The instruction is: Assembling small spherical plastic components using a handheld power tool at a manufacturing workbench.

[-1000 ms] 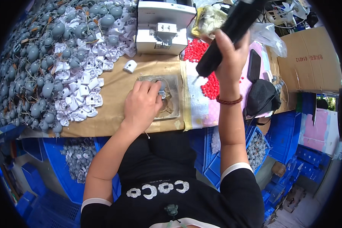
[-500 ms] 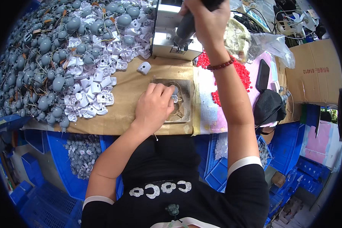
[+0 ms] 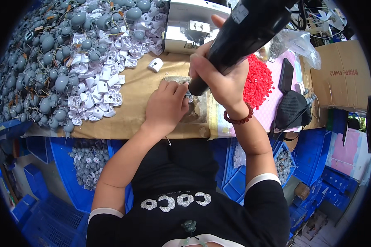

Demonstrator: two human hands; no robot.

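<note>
1. The right hand (image 3: pixel 226 80) grips a black cylindrical tool (image 3: pixel 245 35), its upper end cut off.
2. The left hand's (image 3: pixel 165 106) fingers curl at a small part (image 3: pixel 190 98), mostly hidden beside the tool's tip; I cannot tell whether they pinch it.
3. Right of the right hand, a cardboard box (image 3: pixel 344 88) bears red printing.
4. Below-left of the left hand, a blue bin (image 3: pixel 61 164) holds grey and white pieces (image 3: pixel 90 162).

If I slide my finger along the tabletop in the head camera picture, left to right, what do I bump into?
Grey round parts → white plastic parts → the person's left hand → right hand → little red pieces → black phone → cardboard box.
</note>
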